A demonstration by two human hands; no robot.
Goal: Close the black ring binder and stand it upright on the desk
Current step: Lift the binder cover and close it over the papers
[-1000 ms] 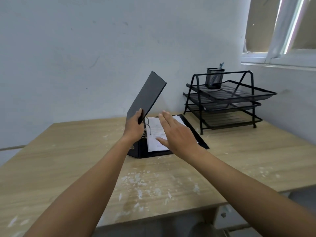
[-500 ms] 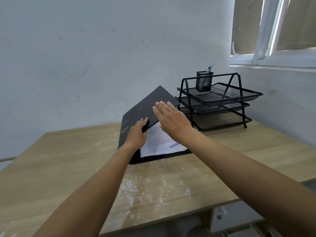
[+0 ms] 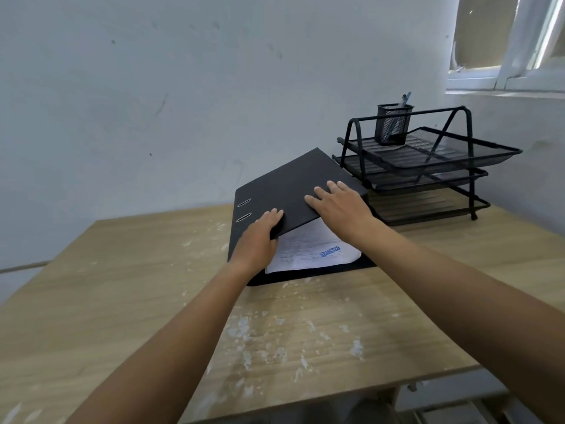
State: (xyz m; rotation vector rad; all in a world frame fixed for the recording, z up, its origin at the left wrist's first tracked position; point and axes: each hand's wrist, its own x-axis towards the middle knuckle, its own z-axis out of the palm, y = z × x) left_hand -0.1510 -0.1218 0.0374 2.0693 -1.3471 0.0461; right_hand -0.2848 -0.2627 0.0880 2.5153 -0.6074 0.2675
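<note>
The left hand [image 3: 256, 242] grips the near edge of the front cover [image 3: 293, 191] of the black ring binder [image 3: 301, 209], fingers curled over the top of the cover and the thumb hidden beneath it. The right hand [image 3: 341, 206] lies flat and spread on the outer face of that same cover, farther toward its free edge, fingers extended and holding nothing. The cover is tilted, part-way down, leaving a wedge-shaped gap over the sheaf of white papers [image 3: 308, 252] inside; the top sheet carries a blue stamp reading REJECTED [image 3: 330, 251]. The binder rests on its back cover on the wooden desk [image 3: 122, 286], its spine on the left side with two slot-shaped holes [image 3: 244, 210] showing near the hinge. In front of the binder, toward the person, the desk surface is flecked with white paint spatter [image 3: 260, 335]. Just right of and behind the binder stands a black three-tier mesh letter tray [image 3: 428, 166], very close to the cover's far corner; whether they touch cannot be told. A mesh pen cup [image 3: 393, 123] with a pen in it sits on the top tier.
</note>
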